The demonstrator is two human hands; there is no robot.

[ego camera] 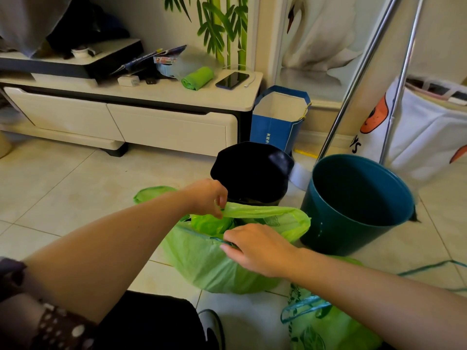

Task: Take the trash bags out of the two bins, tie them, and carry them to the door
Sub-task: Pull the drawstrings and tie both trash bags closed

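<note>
A full green trash bag (209, 263) sits on the tiled floor in front of me, its mouth open. My left hand (206, 197) pinches the far rim of the bag. My right hand (255, 248) grips the near rim by its teal drawstring. A second green bag (326, 327) with a teal drawstring lies on the floor at the lower right, under my right forearm. Behind the open bag stand a black bin (252, 170) and, to its right, a teal bin (353, 205) with no bag in it.
A low white TV cabinet (141, 122) runs along the left wall, with a roll of green bags (197, 78) and a phone (232, 80) on top. A blue paper bag (278, 120), metal rack poles (353, 79) and a white laundry bag (427, 132) stand behind the bins.
</note>
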